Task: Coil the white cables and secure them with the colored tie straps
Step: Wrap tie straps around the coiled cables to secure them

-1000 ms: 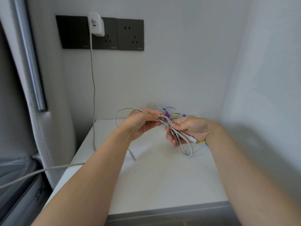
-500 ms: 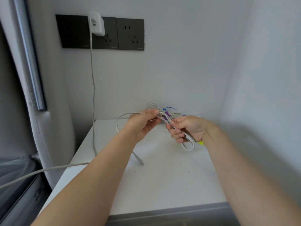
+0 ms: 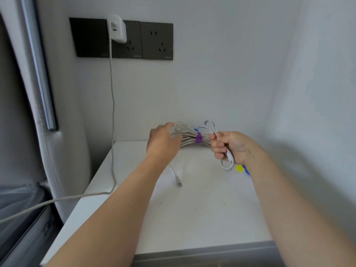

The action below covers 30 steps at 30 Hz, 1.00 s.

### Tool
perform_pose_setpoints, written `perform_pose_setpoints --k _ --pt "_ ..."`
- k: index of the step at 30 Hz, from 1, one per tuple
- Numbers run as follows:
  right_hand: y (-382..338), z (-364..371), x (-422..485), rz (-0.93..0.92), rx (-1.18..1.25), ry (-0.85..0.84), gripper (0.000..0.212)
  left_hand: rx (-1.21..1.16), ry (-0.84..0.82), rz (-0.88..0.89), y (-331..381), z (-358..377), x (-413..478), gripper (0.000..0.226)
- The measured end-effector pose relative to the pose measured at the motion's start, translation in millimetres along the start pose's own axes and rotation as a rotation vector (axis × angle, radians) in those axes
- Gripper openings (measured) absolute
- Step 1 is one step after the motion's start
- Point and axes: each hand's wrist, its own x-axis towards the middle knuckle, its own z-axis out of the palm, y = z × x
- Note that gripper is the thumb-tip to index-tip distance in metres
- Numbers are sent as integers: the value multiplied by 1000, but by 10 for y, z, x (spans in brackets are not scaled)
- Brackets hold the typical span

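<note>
My right hand [image 3: 230,146] is closed around a folded white cable [image 3: 225,164], with one loop sticking up above the fist and another hanging below it. My left hand [image 3: 163,140] is seen from the back, and its fingers are hidden against the left end of a coiled cable bundle [image 3: 187,140]. That bundle lies at the back of the table, bound with a purple strap [image 3: 198,138]. A loose cable tail with a connector [image 3: 179,183] hangs from under my left hand onto the table. Yellow [image 3: 239,168] and blue [image 3: 247,172] straps lie beside my right wrist.
The white table [image 3: 192,212] stands in a corner, with walls behind it and to the right. A white charger [image 3: 117,28] is plugged into the dark socket panel [image 3: 157,41], and its cable [image 3: 112,112] drops down and runs off to the left. A grey padded panel stands on the left.
My hands have drawn apart. The right hand moved right with the folded cable; the left hand reached back to the bundle, so the purple strap now shows. The connector tail dropped further forward.
</note>
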Motion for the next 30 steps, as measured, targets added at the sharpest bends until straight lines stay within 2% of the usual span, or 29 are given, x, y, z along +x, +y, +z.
perform_pose_setpoints --k 1,3,5,7,13,17,20,25,30 --pt "-3 0 -7 -11 21 -20 32 -8 -63 -31 -33 26 10 45" --pt "-9 -2 -17 -33 67 -49 32 -42 -106 -80 -82 70 30 35" --pt "-17 -10 -21 -61 116 -54 32 -180 -71 -137 -90 69 35 16" --pt "-30 -25 -24 -89 167 -41 31 -375 -60 -198 -61 43 31 8" --pt "-73 -53 -9 -155 346 89 32 -803 -177 -408 -27 -42 -10 18" --pt "-93 -88 9 -195 428 192 32 -973 -110 -419 4 -72 -7 20" --pt "-54 -29 31 -200 377 184 32 -880 -78 -330 52 -47 -34 22" --pt "19 69 81 -193 344 191 31 -608 -147 -96 127 47 -108 19" --pt "56 76 97 -167 338 172 24 -499 -195 42 173 104 -143 29"
